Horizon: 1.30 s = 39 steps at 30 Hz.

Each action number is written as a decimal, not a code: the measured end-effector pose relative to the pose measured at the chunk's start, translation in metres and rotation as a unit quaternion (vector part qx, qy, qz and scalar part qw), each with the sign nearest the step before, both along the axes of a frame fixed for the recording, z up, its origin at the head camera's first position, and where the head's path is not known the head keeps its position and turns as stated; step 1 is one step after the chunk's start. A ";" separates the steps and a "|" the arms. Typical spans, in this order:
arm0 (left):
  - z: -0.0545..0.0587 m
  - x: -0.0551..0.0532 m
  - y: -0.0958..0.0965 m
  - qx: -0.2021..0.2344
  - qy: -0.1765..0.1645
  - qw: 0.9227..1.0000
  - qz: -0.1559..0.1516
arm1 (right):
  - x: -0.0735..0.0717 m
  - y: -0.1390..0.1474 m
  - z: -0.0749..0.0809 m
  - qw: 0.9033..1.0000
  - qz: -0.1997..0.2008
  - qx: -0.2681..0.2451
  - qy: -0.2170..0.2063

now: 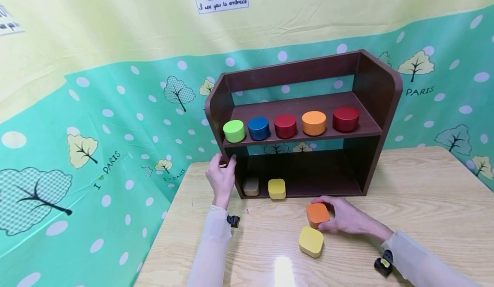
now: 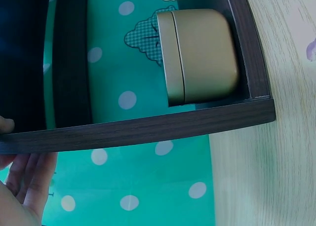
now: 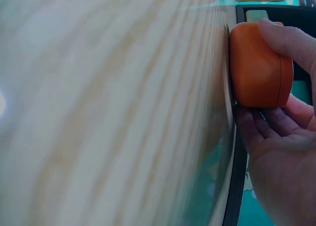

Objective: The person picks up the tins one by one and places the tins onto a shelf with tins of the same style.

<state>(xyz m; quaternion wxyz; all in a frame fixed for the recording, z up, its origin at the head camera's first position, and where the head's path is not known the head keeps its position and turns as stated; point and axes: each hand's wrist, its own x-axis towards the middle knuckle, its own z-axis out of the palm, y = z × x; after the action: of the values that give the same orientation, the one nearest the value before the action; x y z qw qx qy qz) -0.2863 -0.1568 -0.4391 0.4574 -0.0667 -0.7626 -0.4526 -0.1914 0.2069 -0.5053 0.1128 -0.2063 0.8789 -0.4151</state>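
Observation:
My left hand (image 1: 221, 177) pinches the left side panel of a dark brown two-tier shelf (image 1: 293, 73), thumb on the inner face and fingers outside. Just inside that panel, on the lower tier, sits a gold rounded-square tin (image 2: 207, 58). A yellow tin (image 1: 276, 188) stands beside it at the shelf's front edge. In front of the shelf, my right hand (image 1: 344, 216) holds an orange rounded-square tin (image 3: 256, 67) between thumb and fingers, low over the table. Another yellow tin (image 1: 311, 241) lies on the table just nearer to me.
Along the upper tier stand several round tins: light green (image 1: 234, 131), blue (image 1: 258, 128), red (image 1: 285, 126), orange (image 1: 314, 123) and a larger dark red one (image 1: 345, 119). The wooden table (image 1: 424, 184) meets a patterned green curtain (image 1: 127, 149) behind and at left.

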 end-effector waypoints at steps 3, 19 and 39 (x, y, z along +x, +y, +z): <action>0.000 -0.001 0.000 0.001 0.001 1.000 0.001 | 0.000 0.000 0.001 1.000 0.000 0.001 0.003; -0.001 -0.001 -0.001 -0.001 0.008 1.000 0.000 | -0.004 -0.002 0.008 1.000 -0.019 0.016 0.000; -0.002 -0.002 -0.001 0.002 0.004 1.000 0.006 | -0.012 -0.008 0.012 0.999 -0.007 0.013 0.035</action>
<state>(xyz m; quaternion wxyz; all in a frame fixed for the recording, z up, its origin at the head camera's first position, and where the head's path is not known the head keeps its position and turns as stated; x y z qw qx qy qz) -0.2883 -0.1577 -0.4411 0.4633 -0.0630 -0.7604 -0.4507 -0.2036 0.1988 -0.4935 0.0816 -0.2130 0.8891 -0.3968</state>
